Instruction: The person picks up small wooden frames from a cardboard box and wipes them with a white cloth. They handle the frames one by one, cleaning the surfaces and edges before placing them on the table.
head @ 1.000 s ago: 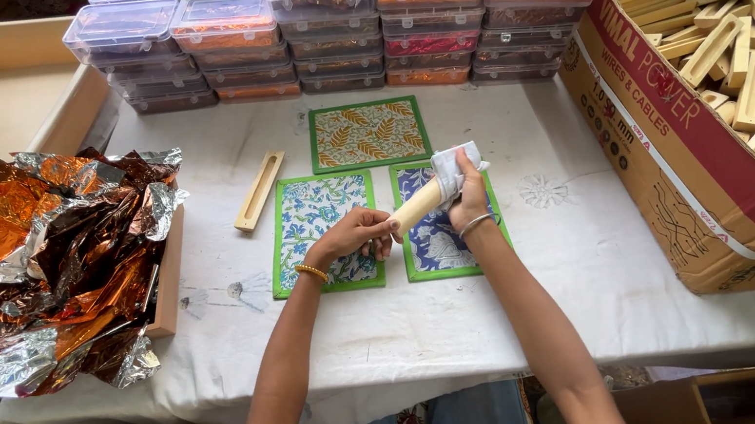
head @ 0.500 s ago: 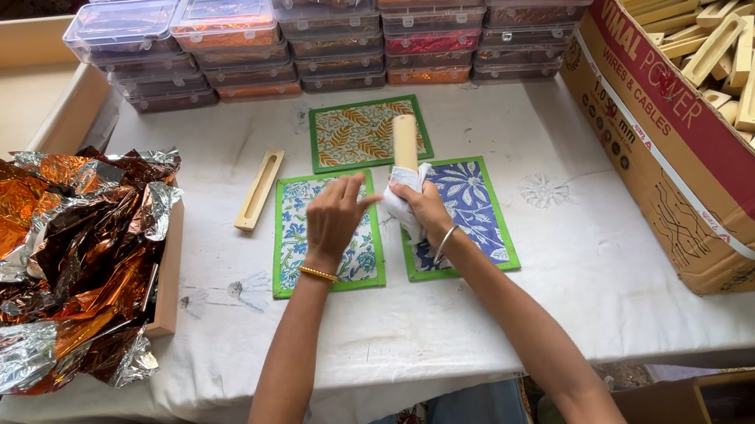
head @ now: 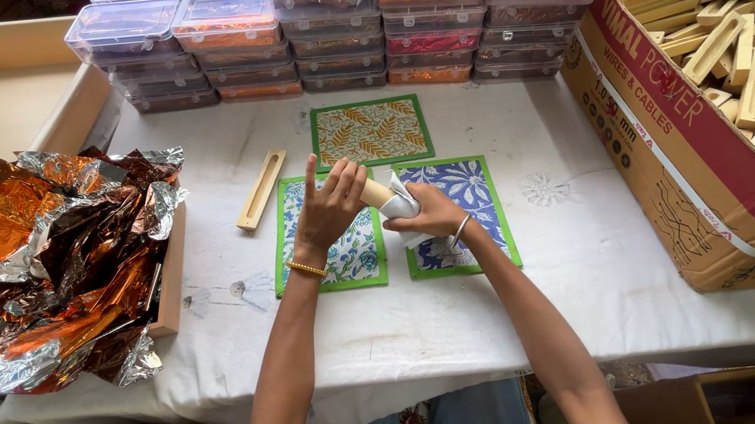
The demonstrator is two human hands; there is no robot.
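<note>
hands: right hand (head: pixel 428 218) clamped on white cloth (head: pixel 403 201) around wooden piece (head: pixel 376 192), now swung low across the blue card (head: pixel 456 213); left hand (head: pixel 330 207) open-fingered, steadying its end, wiping apparently continuing | bench: white cloth-covered bench (head: pixel 588 241), stacked boxes (head: pixel 350 19) far, crumpled foil (head: pixel 40 259) left

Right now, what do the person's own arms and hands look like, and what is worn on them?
Both forearms are bare, with no sleeves in view and no gloves. The left hand has a thin gold beaded bracelet at the wrist. The right hand has a slim silver bangle at the wrist. No rings are discernible.
</note>
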